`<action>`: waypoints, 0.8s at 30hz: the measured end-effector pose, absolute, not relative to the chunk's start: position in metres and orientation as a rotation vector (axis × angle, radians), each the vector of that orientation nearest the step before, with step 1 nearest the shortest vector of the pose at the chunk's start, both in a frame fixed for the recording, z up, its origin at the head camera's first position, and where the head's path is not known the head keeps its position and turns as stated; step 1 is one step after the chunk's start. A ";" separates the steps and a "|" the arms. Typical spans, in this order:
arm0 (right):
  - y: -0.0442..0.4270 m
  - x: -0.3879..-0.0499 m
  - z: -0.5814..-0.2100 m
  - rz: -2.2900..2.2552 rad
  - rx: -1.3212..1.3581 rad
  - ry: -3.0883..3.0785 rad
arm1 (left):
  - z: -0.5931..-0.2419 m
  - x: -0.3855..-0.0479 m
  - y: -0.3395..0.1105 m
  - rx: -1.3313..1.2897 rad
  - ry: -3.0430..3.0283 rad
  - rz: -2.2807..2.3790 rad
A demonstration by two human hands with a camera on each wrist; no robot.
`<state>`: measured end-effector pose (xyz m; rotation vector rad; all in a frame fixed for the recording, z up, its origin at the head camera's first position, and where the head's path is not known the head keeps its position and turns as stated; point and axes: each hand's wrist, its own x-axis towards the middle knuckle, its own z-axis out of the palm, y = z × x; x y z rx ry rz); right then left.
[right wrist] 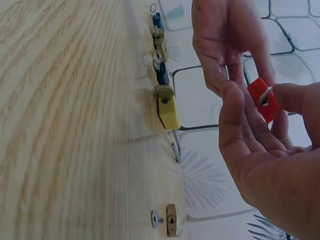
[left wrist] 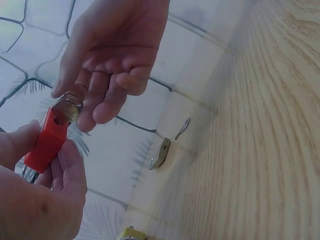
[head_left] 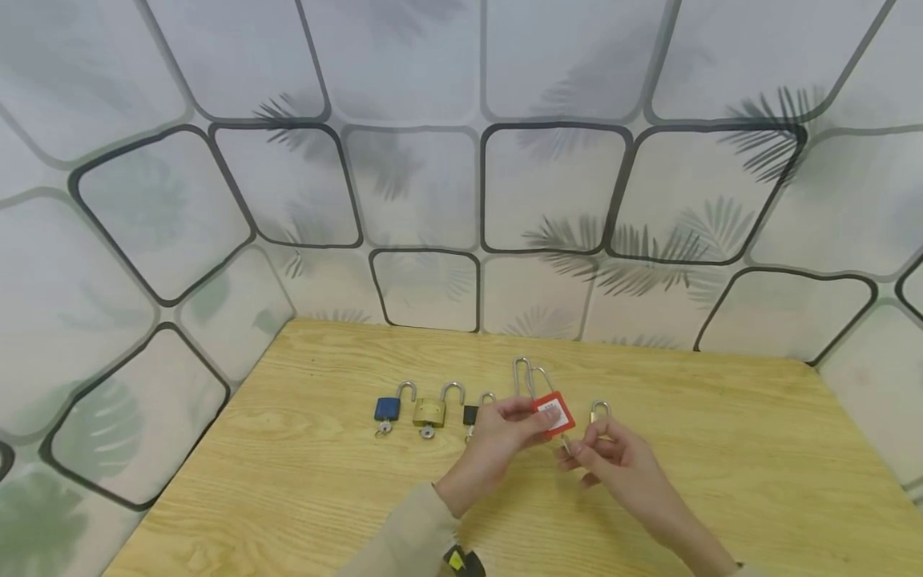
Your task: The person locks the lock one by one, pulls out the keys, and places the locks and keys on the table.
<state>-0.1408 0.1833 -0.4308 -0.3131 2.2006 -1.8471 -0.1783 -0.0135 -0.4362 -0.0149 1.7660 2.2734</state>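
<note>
My left hand holds a red padlock with a white label, thumb across its front. Its shackle points away from me. At the padlock's lower end, my right hand pinches a key. In the right wrist view the key meets the keyhole face of the red body; how deep it sits cannot be told. Just beyond the right hand lies a small brass padlock, with a loose key beside it. A yellow padlock is mostly hidden behind my left hand in the head view.
Left of my hands, a blue padlock, a brass padlock and a black padlock lie in a row with raised shackles and keys. The wooden table meets a patterned curtain. A dark-and-yellow object shows below my left sleeve.
</note>
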 end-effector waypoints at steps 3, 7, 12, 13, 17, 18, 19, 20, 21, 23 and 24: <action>0.178 -0.141 -0.432 -1.864 -0.232 2.212 | -0.437 -0.178 -0.014 -0.031 1.773 2.261; 0.171 -0.140 -0.434 -1.899 -0.137 2.305 | -0.438 -0.178 -0.014 -0.045 1.756 2.267; 0.164 -0.138 -0.435 -1.888 -0.148 2.511 | -0.436 -0.177 -0.013 -0.070 1.754 2.272; 0.162 -0.138 -0.435 -1.883 -0.159 2.533 | -0.436 -0.177 -0.012 -0.072 1.754 2.272; 0.158 -0.137 -0.434 -1.863 -0.156 2.549 | -0.437 -0.177 -0.012 -0.075 1.758 2.256; 0.157 -0.136 -0.434 -1.860 -0.144 2.542 | -0.438 -0.177 -0.012 -0.073 1.759 2.252; 0.156 -0.136 -0.433 -1.861 -0.132 2.533 | -0.438 -0.177 -0.012 -0.071 1.758 2.251; 0.156 -0.136 -0.433 -1.865 -0.123 2.526 | -0.439 -0.177 -0.012 -0.071 1.760 2.252; 0.155 -0.136 -0.433 -1.873 -0.115 2.518 | -0.439 -0.177 -0.011 -0.069 1.760 2.254; 0.154 -0.136 -0.432 -1.894 -0.101 2.504 | -0.439 -0.177 -0.011 -0.064 1.759 2.268; 0.153 -0.136 -0.432 -1.902 -0.104 2.500 | -0.439 -0.176 -0.011 -0.061 1.761 2.274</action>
